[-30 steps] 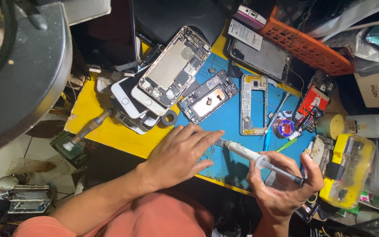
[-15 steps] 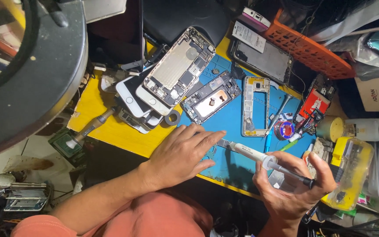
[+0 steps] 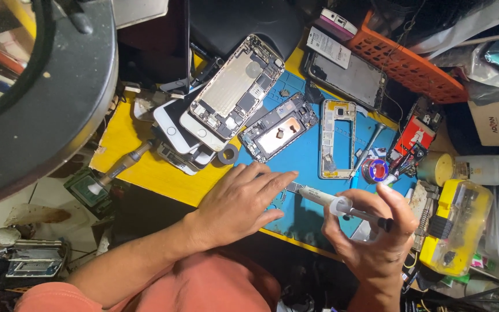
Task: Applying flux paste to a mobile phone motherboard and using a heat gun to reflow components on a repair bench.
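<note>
Right hand (image 3: 371, 242) grips syringe (image 3: 342, 205), nozzle near left hand (image 3: 244, 205), fingers open flat on blue mat (image 3: 304, 167); overpressing risks paste spilling onto mat

Left hand (image 3: 244, 202) lies flat, fingers spread; right hand (image 3: 371, 231) seemingly curled, gripping.

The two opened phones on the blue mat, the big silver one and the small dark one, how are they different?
The big silver phone is larger and lies on a pile of other phones; the small dark phone lies flat on the blue mat. The silver one shows a pale metal plate; the dark one shows a coppery patch. Both lie open, tilted the same way.
</note>
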